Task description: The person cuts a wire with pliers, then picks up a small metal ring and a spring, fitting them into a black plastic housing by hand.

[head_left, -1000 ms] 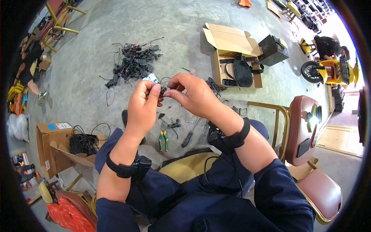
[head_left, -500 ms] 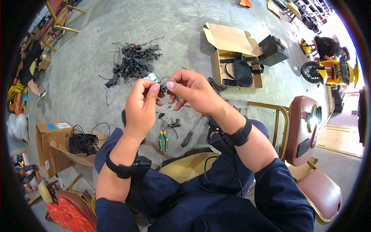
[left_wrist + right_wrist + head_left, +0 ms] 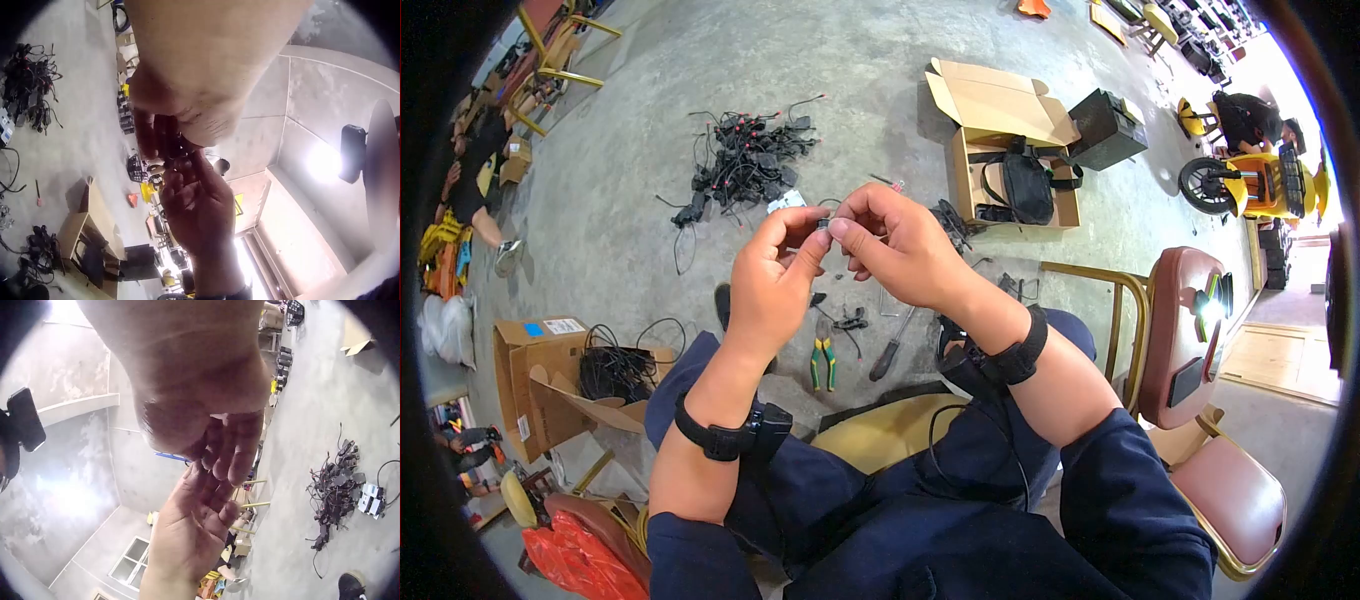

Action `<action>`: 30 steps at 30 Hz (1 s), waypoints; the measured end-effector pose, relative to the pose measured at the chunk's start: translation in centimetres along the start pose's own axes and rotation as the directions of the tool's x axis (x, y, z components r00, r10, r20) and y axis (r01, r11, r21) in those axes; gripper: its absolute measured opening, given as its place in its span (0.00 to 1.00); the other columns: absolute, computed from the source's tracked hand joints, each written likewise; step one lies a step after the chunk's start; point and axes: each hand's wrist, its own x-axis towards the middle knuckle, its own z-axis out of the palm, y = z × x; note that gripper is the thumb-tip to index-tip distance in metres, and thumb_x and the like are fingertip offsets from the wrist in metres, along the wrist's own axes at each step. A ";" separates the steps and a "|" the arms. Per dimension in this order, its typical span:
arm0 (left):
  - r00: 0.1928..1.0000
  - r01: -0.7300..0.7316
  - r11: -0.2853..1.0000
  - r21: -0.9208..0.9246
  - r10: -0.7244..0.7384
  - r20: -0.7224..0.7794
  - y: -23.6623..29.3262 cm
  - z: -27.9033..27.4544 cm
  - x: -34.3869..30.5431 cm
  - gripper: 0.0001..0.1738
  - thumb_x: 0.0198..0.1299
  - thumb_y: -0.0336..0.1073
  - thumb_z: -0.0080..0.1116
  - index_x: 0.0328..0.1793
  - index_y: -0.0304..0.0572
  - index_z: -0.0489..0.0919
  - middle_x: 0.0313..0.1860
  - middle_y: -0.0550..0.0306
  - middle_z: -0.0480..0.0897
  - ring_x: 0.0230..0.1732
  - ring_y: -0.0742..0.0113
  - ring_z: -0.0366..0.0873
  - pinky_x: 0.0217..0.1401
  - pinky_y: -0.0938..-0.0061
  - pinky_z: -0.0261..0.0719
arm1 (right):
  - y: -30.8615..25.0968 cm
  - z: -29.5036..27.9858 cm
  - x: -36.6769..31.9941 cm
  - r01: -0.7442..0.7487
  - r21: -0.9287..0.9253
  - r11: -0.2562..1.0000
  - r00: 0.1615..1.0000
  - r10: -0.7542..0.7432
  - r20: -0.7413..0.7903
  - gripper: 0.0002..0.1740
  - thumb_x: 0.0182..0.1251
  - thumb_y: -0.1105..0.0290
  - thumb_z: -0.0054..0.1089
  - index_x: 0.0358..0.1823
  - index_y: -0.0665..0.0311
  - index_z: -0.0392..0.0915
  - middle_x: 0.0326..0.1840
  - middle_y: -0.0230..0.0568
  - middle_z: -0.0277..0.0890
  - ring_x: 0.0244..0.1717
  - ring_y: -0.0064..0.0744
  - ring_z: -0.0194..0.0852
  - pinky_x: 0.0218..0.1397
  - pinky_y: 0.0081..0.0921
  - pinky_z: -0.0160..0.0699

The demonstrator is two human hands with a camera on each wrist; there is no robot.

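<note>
In the head view, a small dark part (image 3: 824,224) sits between the two hands, mostly hidden by fingertips; its kind I cannot tell. My left hand (image 3: 765,275) pinches it between thumb and fingers. From the other side, the thumb and curled forefinger of my right hand (image 3: 905,248) grip it too, both thumb tips close together. Below the hands, pliers (image 3: 824,362) with green and yellow handles lie on the floor beside a screwdriver (image 3: 886,358) and a short black cable (image 3: 852,321). The wrist views show the fingers meeting, the part in shadow.
A tangled heap of black cables (image 3: 745,165) with red tips lies ahead on the concrete floor, near a white-and-blue pack (image 3: 372,501). An opened cardboard box (image 3: 966,195) holds a black bag. Another box (image 3: 525,390) with cables stands left; a chair (image 3: 1185,340) is close at right.
My right hand drew back slightly with its fingers spread, baring a small round dark part, then came back in to pinch it. My left hand keeps its hold and has shifted slightly.
</note>
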 end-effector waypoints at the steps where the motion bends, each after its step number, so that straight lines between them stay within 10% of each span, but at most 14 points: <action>1: 1.000 0.015 0.999 -0.046 -0.016 -0.020 0.0 0.1 0.0 0.12 0.60 0.32 0.56 0.49 0.38 0.75 0.34 0.62 0.77 0.33 0.78 0.74 0.33 0.83 0.74 | 0.0 0.1 0.1 0.000 -0.012 1.000 1.000 0.000 -0.010 0.10 0.65 0.67 0.53 0.37 0.68 0.70 0.26 0.35 0.73 0.25 0.20 0.72 0.25 0.19 0.75; 30: 0.999 0.034 0.990 -0.134 -0.038 -0.022 0.4 -0.6 0.2 0.11 0.52 0.26 0.63 0.41 0.35 0.75 0.36 0.59 0.79 0.34 0.77 0.75 0.34 0.82 0.75 | -0.3 -0.2 0.4 -0.128 0.115 0.985 0.992 0.127 0.018 0.14 0.65 0.63 0.54 0.38 0.69 0.71 0.25 0.34 0.73 0.24 0.19 0.72 0.24 0.17 0.76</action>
